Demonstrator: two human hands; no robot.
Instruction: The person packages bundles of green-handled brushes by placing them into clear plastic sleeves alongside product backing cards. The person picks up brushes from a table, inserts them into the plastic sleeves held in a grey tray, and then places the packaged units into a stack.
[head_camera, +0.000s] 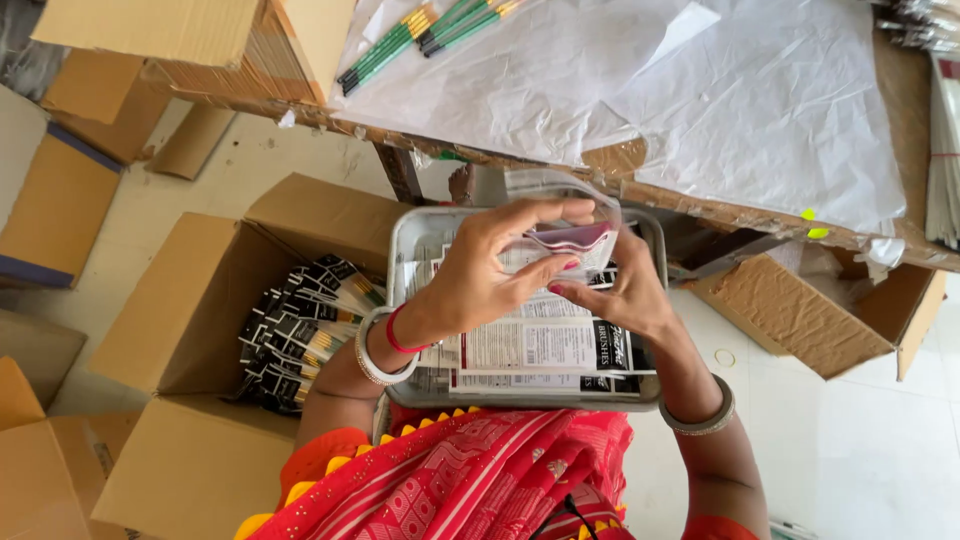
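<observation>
Your left hand (480, 275) and right hand (615, 290) hold a small clear plastic pouch (560, 215) with something dark red inside, just above a shallow grey metal tray (400, 250) on your lap. The left fingers are spread over the pouch's near face, thumb pinching from below; the right fingers are closed on its right edge. The tray holds flat printed black-and-white packets (540, 350). To your left, an open brown cardboard box (190, 320) contains more black-topped packets (300, 330). Green pencils (390, 45) lie on white paper (760, 100) on the table ahead.
</observation>
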